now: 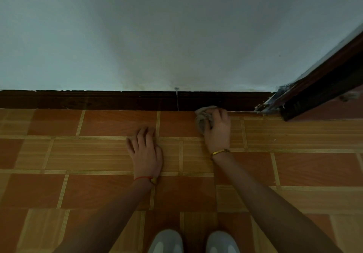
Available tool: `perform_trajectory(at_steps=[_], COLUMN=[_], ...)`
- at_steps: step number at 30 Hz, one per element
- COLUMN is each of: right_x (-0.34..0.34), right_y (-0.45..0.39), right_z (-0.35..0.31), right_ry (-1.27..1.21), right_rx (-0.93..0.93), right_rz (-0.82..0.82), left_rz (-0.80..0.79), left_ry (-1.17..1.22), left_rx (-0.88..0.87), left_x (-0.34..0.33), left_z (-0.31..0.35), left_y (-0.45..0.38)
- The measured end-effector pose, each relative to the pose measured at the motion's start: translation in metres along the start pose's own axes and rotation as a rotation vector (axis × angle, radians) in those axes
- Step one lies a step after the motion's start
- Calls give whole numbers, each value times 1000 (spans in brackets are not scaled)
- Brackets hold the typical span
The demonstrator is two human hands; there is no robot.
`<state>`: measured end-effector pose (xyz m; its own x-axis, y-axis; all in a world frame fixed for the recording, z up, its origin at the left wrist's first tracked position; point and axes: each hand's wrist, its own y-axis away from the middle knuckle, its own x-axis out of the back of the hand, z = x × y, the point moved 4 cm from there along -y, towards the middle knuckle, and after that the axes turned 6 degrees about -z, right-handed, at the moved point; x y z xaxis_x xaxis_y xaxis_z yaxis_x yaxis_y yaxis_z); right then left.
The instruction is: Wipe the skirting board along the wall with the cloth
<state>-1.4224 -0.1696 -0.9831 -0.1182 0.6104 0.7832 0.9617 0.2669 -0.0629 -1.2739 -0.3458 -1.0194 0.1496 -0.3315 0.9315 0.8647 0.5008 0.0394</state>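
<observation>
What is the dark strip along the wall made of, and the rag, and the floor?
Skirting board: looks like dark varnished wood, with a faint sheen and a seam; could be laminate.
Cloth: soft grey fabric, crumpled in the right hand.
Floor: smooth tiles or vinyl printed with wood grain, probably not real wood.

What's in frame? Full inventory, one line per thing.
wall: 1, pale grey-white, upper half
skirting board: 1, dark brown, foot of the wall, vertical joint near centre
door frame: 1, dark brown, right edge, slanting
floor: 1, orange and tan tile pattern, lower half
cloth: 1, grey, bunched against the skirting board
shoes: 2, pale grey, bottom centre
bracelets: 2, gold on the right wrist, red cord on the left
left hand: flat on the floor
right hand: fingers grip the cloth
</observation>
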Motion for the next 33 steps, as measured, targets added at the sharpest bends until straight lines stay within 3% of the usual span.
perform_trajectory(at_steps=[3,8,16,20,33], right_x=[-21,-11,63,58,-19], right_y=[0,-5,-9,-10,1], right_z=[-25,-9,79,73,-19], right_ry=[32,121,136,83,63], right_rx=[157,187,-207,-335,34], right_rz=[-123,-119,122,160,-17], left_rz=[-2,-30,-50,-58,-93], left_ry=[-13,-25,-46,-51,-83], left_rx=[-41,-123,-172,-158,-71], left_x=[0,0,5,13,28], left_z=[6,23,30,28,-9], left_y=[-2,-2,3,5,11])
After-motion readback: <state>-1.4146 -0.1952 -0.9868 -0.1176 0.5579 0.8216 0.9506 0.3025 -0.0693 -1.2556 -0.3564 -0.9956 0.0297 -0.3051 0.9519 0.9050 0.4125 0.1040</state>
